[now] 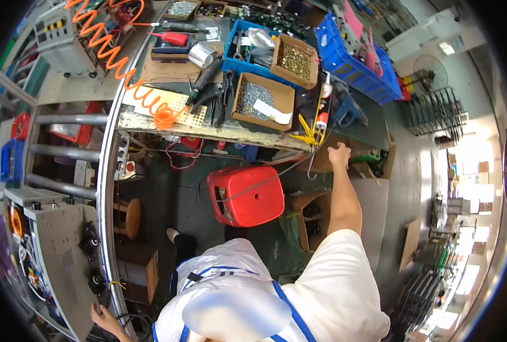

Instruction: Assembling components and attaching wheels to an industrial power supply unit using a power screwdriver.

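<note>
My right arm reaches forward, and my right hand [339,155] is at the front right corner of the workbench, its fingers apart and nothing visible in them. Close by on the bench lie yellow-handled pliers [306,134], a white and red tube [323,105] and a blue-grey hand tool [350,109]. A grey cable [290,167] hangs off the edge there. At the lower left, my left hand [104,319] has its fingers spread beside a grey metal equipment case [65,256] with wiring inside. Whether it touches the case, I cannot tell.
A red plastic stool [253,196] stands under the bench front, with an open cardboard box [313,219] to its right. The bench carries boxes of small metal parts [256,97], a blue bin [230,60] and a blue crate [373,80]. An orange coiled hose [108,60] hangs at left.
</note>
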`<move>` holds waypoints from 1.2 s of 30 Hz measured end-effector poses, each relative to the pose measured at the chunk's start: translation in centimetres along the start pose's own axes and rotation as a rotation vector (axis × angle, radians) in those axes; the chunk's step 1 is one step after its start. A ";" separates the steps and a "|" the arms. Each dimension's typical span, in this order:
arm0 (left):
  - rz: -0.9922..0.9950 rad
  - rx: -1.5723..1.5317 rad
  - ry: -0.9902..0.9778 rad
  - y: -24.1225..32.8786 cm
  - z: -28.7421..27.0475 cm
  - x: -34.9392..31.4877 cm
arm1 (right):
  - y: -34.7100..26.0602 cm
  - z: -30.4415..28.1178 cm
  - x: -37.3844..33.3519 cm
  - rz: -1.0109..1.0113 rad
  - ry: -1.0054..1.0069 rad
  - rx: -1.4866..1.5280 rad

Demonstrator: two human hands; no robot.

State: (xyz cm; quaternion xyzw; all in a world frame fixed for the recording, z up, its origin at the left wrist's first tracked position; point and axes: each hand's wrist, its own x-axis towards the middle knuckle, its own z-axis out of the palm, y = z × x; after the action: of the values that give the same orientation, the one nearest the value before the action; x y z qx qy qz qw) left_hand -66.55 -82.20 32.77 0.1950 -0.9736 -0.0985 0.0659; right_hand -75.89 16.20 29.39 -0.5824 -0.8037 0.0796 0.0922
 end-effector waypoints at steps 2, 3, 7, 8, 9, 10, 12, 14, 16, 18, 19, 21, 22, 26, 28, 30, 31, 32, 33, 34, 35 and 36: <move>0.017 -0.004 0.074 0.6 -1.5 2.8 | 1.6 0.8 -3.1 0.131 -0.107 0.026; 0.011 -0.023 0.096 -0.2 -2.2 3.6 | 2.7 1.8 -5.1 0.155 -0.116 0.037; 0.049 -0.175 0.217 -1.0 -0.1 7.1 | 4.5 2.6 -12.4 0.153 -0.138 0.062; 0.105 -0.184 0.215 -0.5 0.3 7.1 | 2.5 2.7 -15.1 0.096 -0.024 0.025; 0.165 -0.194 0.202 0.4 0.5 7.4 | 1.6 3.4 -16.9 0.061 -0.080 0.140; 0.205 -0.235 0.171 1.4 0.8 7.5 | 0.9 4.5 -18.3 0.022 -0.144 0.253; 0.231 -0.350 0.054 3.7 0.3 7.9 | -2.4 6.4 -21.5 -0.118 -0.236 0.419; 0.223 -0.434 -0.016 4.9 -0.9 8.4 | -8.1 6.3 -24.9 -0.142 -0.555 0.595; 0.202 -0.489 0.041 5.4 -1.4 9.0 | -13.6 4.9 -27.2 -0.116 -0.818 0.655; 0.089 -0.601 0.067 4.9 -0.9 9.1 | -18.4 5.2 -27.8 -0.170 -0.896 0.710; 0.029 -0.661 0.071 5.0 -0.4 8.8 | -20.9 5.3 -27.4 -0.215 -0.927 0.721; -0.034 -0.697 -0.023 6.1 0.4 8.5 | -26.6 5.7 -26.9 -0.246 -0.897 0.842; -0.054 -0.712 -0.090 6.8 0.8 8.4 | -29.3 6.5 -26.2 -0.249 -0.822 0.890; 0.053 -0.679 -0.273 12.3 1.7 8.3 | -37.9 12.7 -20.0 -0.147 -0.418 0.906; 0.194 -0.576 -0.272 16.1 0.6 7.7 | -42.1 14.2 -18.3 -0.157 -0.283 0.759; 0.245 -0.520 -0.289 19.6 0.3 7.8 | -44.0 18.4 -13.9 -0.099 -0.210 0.617; 0.202 -0.471 -0.258 20.8 -0.3 7.4 | -45.8 18.7 -14.2 -0.067 -0.227 0.483; 0.192 -0.452 -0.209 21.3 -0.3 7.7 | -46.0 19.6 -13.0 -0.015 -0.253 0.531; 0.173 -0.447 -0.164 21.8 0.2 7.8 | -46.1 21.4 -11.3 0.024 -0.235 0.454; 0.210 -0.393 -0.076 21.5 -0.2 7.8 | -47.5 21.0 -12.9 0.036 -0.289 0.397; 0.253 -0.347 0.022 21.3 -0.9 8.6 | -47.2 21.0 -12.4 -0.013 -0.327 0.465; 0.193 -0.366 0.066 22.0 -2.2 9.8 | -46.8 21.5 -11.6 -0.040 -0.311 0.450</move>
State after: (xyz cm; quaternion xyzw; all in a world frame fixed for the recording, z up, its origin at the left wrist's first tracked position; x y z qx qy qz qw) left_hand -83.23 -66.55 40.54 0.0886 -0.9510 -0.2604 0.1411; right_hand -120.71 -9.72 18.91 -0.5119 -0.7817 0.3429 0.0963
